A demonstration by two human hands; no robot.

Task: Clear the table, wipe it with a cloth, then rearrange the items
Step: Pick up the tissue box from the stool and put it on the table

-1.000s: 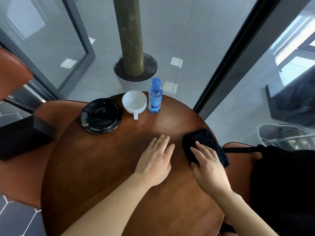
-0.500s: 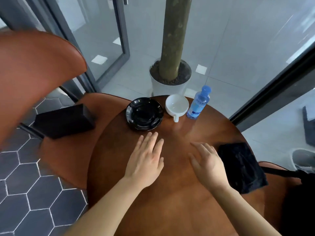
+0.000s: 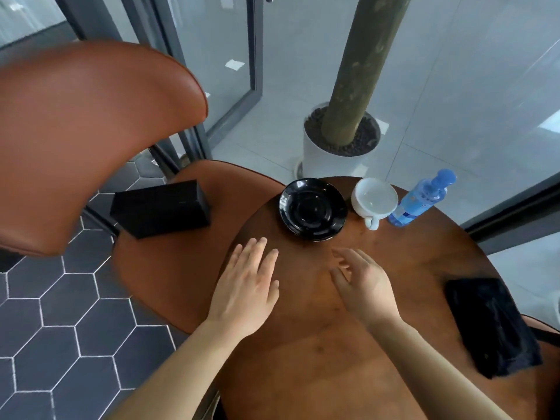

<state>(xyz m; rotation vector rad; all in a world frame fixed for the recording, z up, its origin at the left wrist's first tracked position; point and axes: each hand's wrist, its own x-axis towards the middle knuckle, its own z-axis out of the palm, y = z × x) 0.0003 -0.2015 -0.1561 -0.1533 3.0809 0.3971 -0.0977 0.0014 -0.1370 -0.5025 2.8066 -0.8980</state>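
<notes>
Both my hands are open and empty over the table [image 3: 348, 368], the left hand [image 3: 247, 294] flat, the right hand [image 3: 363, 283] blurred. The black box [image 3: 160, 209] lies on the chair seat [image 3: 169, 268] at ten o'clock from my left hand, the nearer one, its long axis running nine to three. The cloth [image 3: 494, 325] sits at three o'clock by the rim, its far corner hard to make out.

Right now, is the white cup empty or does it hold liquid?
Empty. The white cup stands upright beside the black saucer, and its bare white inside shows down to the bottom.
</notes>
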